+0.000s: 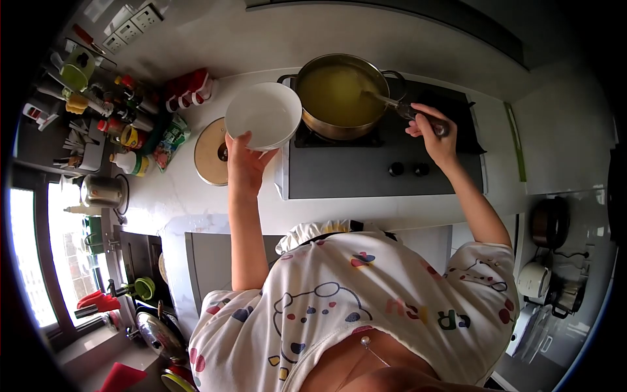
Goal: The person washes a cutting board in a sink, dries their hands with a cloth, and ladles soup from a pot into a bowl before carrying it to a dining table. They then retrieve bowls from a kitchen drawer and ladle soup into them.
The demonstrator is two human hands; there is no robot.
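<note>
Holding white bowl (261,112) just left of pot (341,129), left hand (246,168) pinches its near rim, thumb over, fingers underneath, right hand (436,136) clamped on utensil (392,102) dipped in pot; bowl probably stiff, light, slippery, breakable, best supported at rim and base.

The head view looked forward and steeply down from above the shirt (392,287), its nearest thing, across the tabletop (176,198) and stove (346,173) at arm's reach to the wall (261,39), wide and round-edged.
</note>
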